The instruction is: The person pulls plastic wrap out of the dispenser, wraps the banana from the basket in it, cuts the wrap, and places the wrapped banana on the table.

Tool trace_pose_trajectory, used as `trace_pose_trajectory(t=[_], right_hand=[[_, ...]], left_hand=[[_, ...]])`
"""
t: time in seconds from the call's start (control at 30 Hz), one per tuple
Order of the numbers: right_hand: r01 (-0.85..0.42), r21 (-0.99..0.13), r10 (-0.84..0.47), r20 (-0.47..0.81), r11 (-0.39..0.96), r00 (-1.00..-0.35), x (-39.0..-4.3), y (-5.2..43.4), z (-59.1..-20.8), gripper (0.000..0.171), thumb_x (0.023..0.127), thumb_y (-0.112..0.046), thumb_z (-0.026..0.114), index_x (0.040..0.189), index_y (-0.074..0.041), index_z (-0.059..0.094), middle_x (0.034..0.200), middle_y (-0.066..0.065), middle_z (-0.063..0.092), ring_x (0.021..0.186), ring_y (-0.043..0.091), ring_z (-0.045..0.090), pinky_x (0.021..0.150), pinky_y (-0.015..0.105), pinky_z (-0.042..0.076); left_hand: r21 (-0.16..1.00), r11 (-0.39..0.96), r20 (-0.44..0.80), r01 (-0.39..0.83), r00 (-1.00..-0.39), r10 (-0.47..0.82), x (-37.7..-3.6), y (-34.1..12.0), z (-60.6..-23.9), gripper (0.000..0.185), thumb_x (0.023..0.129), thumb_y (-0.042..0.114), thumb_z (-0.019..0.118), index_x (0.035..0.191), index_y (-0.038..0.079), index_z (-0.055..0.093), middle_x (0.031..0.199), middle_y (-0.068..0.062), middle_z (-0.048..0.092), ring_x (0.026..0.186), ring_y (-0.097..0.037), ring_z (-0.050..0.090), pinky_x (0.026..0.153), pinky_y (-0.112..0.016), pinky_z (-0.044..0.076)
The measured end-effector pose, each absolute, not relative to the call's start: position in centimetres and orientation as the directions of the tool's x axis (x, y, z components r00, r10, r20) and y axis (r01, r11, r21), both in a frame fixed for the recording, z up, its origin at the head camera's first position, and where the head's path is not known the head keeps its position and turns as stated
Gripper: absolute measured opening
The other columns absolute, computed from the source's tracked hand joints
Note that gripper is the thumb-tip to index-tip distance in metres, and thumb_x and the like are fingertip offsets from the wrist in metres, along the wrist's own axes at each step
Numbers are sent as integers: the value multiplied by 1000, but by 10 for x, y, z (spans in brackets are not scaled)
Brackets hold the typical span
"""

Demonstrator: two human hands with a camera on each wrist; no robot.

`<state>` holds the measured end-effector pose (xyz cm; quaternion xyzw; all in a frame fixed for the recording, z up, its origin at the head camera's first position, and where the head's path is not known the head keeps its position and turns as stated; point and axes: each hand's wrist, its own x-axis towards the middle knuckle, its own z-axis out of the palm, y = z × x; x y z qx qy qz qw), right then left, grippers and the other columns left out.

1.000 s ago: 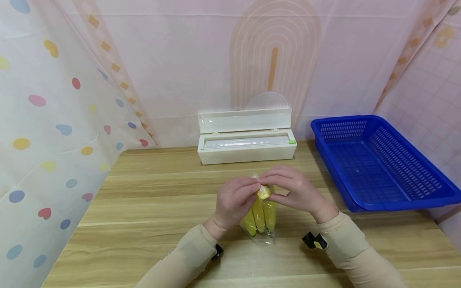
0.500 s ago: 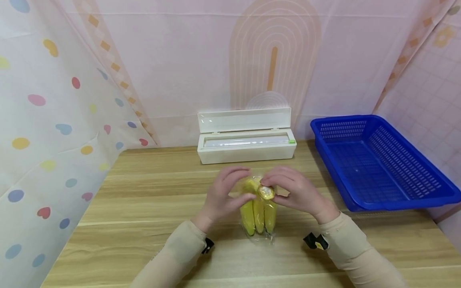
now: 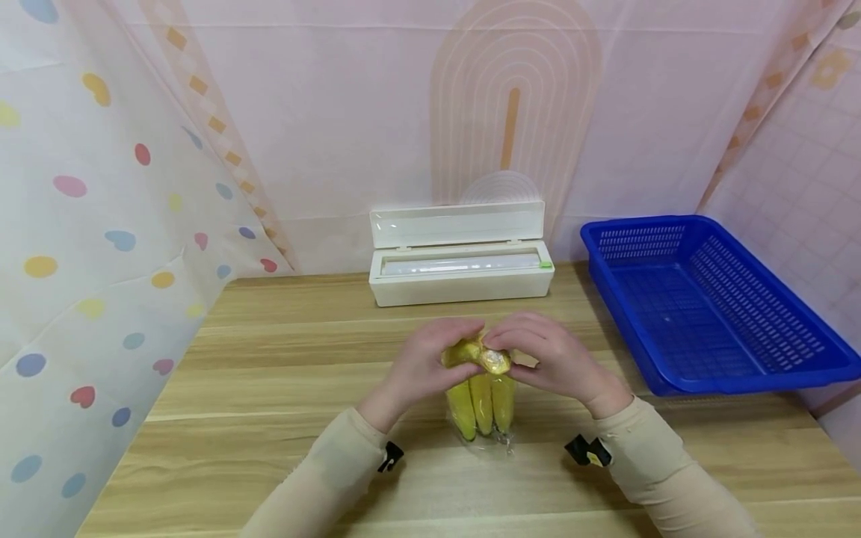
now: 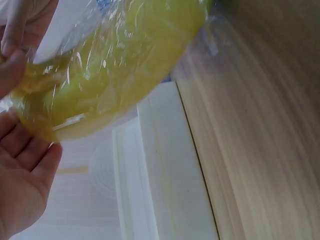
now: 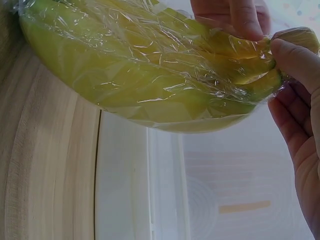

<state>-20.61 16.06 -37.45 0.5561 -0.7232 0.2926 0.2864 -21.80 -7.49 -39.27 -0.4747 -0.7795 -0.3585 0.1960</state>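
A small bunch of yellow bananas wrapped in clear cling film stands tilted on the wooden table, its far ends resting on the wood. Both hands meet at the raised stem end. My left hand curls its fingers and thumb round the stem from the left. My right hand pinches the film-covered stem tip from the right. The left wrist view shows the wrapped bananas above my left palm. In the right wrist view the film wrinkles over the bananas, with my right fingers at the stem.
A white cling film dispenser box with its lid up stands at the back of the table. A blue plastic basket sits at the right. Patterned curtains close in the left, back and right sides.
My left hand, which had lifted its fingers off the stem half a second ago, has closed on it again. The right hand keeps its pinch; the bunch barely moved.
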Motion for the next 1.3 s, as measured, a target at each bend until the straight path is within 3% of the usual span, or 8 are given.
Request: trace_pose_trajectory(t=[0.13,0.4,0.77,1.03,1.3], right_hand=[[-971,-108,-637,738,215,-223,-206,160,-374,17,96,-14,65,107,-2,68,109,9,70,103,25,65,102,31,46],[-971,-80,-624,753,226,-207,-205,159,-375,23,100,-21,59,105,-2,69,107,10,69,100,26,65,99,30,48],[-971,-66,-620,759,228,-198,-206,159,-376,25,101,-23,56,105,-2,69,105,10,69,98,26,65,96,31,50],[-972,-50,-605,775,228,-182,-208,159,-378,26,101,-24,56,103,-3,70,105,10,69,98,26,65,93,32,51],[-973,-51,-594,784,226,-179,-208,160,-378,24,101,-23,57,102,-3,71,105,10,68,96,27,65,91,33,53]], left_hand=[[274,271,749,923,-381,542,-217,-70,-395,42,74,3,83,112,-5,69,111,-16,71,104,-28,68,99,-32,50],[142,342,831,929,-299,469,-214,-63,-399,32,73,-5,80,104,-1,73,101,-12,74,91,-23,71,91,-29,54],[76,405,844,911,-275,461,-212,-61,-401,31,72,-8,78,102,-1,73,99,-11,74,89,-22,72,94,-29,53],[161,360,826,919,-325,461,-212,-66,-404,36,73,1,83,107,-1,70,110,-14,70,103,-27,67,96,-30,52],[344,395,717,852,-510,476,-213,-73,-402,58,72,13,88,122,-2,61,128,-15,63,119,-30,59,105,-39,45]])
